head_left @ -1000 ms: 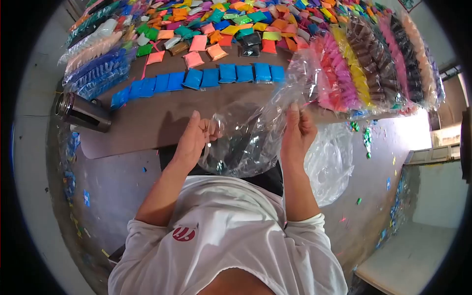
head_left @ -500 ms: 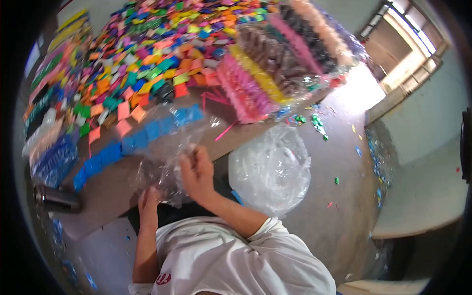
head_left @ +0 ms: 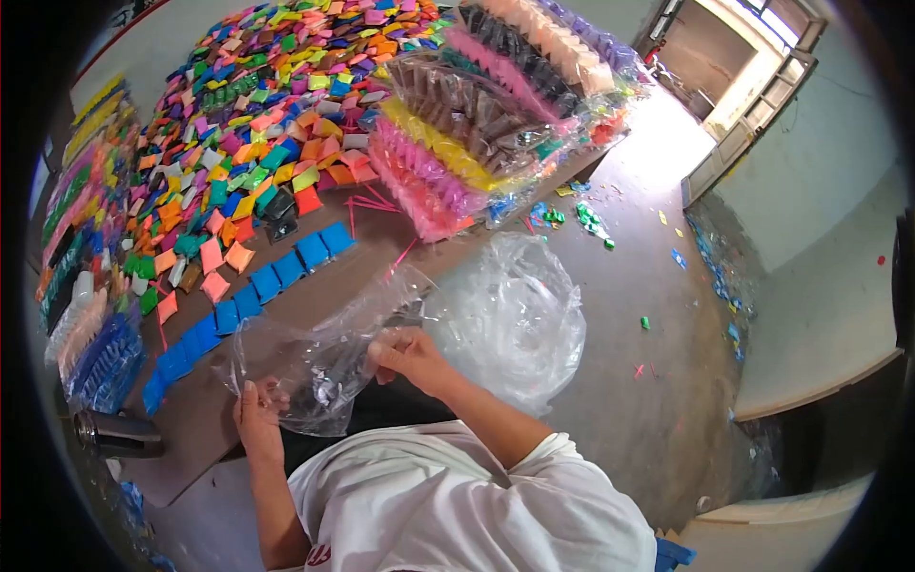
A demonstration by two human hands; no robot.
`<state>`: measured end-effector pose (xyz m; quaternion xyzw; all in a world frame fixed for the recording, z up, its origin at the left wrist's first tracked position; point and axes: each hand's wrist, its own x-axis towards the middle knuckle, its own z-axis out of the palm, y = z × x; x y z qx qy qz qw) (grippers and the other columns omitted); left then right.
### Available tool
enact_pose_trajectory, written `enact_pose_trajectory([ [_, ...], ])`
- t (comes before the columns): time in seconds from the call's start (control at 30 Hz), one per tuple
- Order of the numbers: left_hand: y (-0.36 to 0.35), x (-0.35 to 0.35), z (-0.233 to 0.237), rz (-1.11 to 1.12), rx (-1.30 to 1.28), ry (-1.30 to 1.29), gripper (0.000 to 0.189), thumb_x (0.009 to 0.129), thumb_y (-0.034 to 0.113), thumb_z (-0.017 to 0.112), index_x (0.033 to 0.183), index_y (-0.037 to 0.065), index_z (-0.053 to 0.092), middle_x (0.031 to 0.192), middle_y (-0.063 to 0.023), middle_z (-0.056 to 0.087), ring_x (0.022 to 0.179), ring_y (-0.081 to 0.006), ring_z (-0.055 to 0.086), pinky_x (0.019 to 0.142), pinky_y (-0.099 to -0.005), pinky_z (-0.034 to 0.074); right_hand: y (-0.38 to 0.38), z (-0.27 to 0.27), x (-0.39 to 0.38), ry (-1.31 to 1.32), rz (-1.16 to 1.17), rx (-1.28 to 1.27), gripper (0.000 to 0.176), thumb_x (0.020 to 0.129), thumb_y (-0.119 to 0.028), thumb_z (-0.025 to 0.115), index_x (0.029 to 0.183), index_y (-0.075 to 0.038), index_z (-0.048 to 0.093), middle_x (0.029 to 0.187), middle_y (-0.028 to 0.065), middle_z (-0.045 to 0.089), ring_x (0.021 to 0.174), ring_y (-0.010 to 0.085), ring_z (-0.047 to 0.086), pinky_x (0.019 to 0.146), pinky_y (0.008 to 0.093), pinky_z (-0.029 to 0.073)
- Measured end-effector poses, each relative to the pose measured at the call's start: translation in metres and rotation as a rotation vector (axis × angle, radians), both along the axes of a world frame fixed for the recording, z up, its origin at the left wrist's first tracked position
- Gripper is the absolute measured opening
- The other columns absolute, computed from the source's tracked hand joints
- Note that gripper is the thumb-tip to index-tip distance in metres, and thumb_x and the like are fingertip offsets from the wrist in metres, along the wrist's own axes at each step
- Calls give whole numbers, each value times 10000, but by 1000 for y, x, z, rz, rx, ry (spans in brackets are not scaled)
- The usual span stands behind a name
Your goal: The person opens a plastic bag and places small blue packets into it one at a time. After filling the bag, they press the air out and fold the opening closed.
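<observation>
A clear plastic bag [head_left: 319, 357] is stretched between my two hands, over the near edge of the table and my lap. My left hand [head_left: 258, 417] pinches its left side, with some fingers seen through the film. At its right side, my right hand [head_left: 410, 359] is closed on the plastic. Just beyond the bag, a row of blue packets [head_left: 250, 300] lies slantwise on the brown table [head_left: 329, 276]. To the right of my right hand sits a big bundle of clear plastic bags [head_left: 515, 324].
A heap of small colourful packets [head_left: 248, 124] covers the far table. Filled bags of packets [head_left: 477, 124] are stacked at its right, more bags [head_left: 91, 248] at its left. A dark metallic flask [head_left: 116, 434] lies at the left edge. Scraps [head_left: 591, 221] litter the floor near the doorway.
My hands have moved apart and the clear bag is spread wider between them. My left hand shifted left, my right hand slightly right. The view has turned a little.
</observation>
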<state>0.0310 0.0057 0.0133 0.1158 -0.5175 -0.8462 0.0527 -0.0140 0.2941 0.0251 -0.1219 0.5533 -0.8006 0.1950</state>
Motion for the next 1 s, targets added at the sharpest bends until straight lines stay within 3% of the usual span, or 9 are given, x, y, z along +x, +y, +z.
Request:
enact_pose_trajectory([
  [0.1, 1, -5, 15, 118, 22, -66, 311, 972, 334, 546, 798, 77, 549, 906, -85, 633, 740, -173, 606, 652, -317, 476, 8, 3, -8, 9, -294, 23, 337, 891, -295, 667, 1067, -13, 613, 913, 43, 640, 830, 116, 618, 693, 260, 479],
  [0.17, -5, -8, 9, 118, -5, -38, 312, 972, 330, 546, 793, 75, 547, 875, -75, 619, 738, -167, 597, 646, -320, 475, 21, 9, -23, 102, -632, 119, 559, 835, -331, 719, 1247, 0, 536, 1107, 108, 624, 1018, 197, 607, 832, 322, 485],
  [0.27, 0, -5, 9, 25, -118, -37, 318, 973, 349, 538, 887, 48, 589, 858, -71, 620, 731, -169, 595, 653, -314, 469, 31, 44, -32, 416, -956, 243, 741, 770, -357, 768, 1333, 8, 453, 1229, 177, 576, 1146, 270, 559, 945, 368, 448],
  [0.37, 5, -6, -2, -78, -149, 20, 344, 977, 351, 530, 928, 20, 614, 832, -72, 613, 714, -175, 584, 652, -318, 457, 47, 54, -33, 692, -731, 654, 849, 723, -374, 802, 1376, 1, 409, 1273, 233, 544, 1185, 329, 534, 961, 400, 438],
  [0.47, 12, -8, -6, -99, -159, 28, 347, 981, 332, 523, 886, 10, 609, 790, -69, 585, 706, -173, 557, 642, -332, 444, 34, 52, -32, 722, -545, 874, 888, 719, -451, 793, 1371, 13, 408, 1300, 214, 529, 1224, 302, 515, 931, 426, 444],
  [0.57, 14, -8, 8, -137, -174, 21, 337, 985, 322, 517, 869, 17, 600, 779, -67, 574, 725, -171, 548, 641, -331, 442, 22, 38, -32, 498, -391, 992, 835, 757, -479, 743, 1321, 40, 411, 1146, 243, 569, 1072, 416, 552, 876, 476, 455],
  [0.67, 12, -7, 9, -162, -157, 28, 327, 988, 314, 510, 842, 32, 586, 778, -69, 567, 734, -181, 540, 645, -335, 440, 12, 7, -33, 631, -644, 1124, 771, 797, -507, 691, 1267, 50, 440, 1066, 231, 581, 987, 419, 576, 815, 497, 467],
  [0.87, 15, -6, 12, -201, -68, 52, 355, 987, 319, 507, 731, 74, 504, 822, -80, 587, 729, -204, 538, 651, -354, 433, 15, -6, -32, 357, -737, 1157, 686, 827, -545, 641, 1160, 37, 497, 1019, 232, 600, 954, 409, 595, 773, 496, 469],
  [1.0, 14, -6, 12, -145, -18, 34, 404, 977, 349, 518, 679, 79, 474, 805, -87, 592, 724, -208, 536, 655, -370, 435, 27, 6, -33, -16, -281, 1173, 774, 819, -677, 564, 1115, 38, 579, 1058, 245, 629, 1035, 344, 612, 842, 430, 476],
])
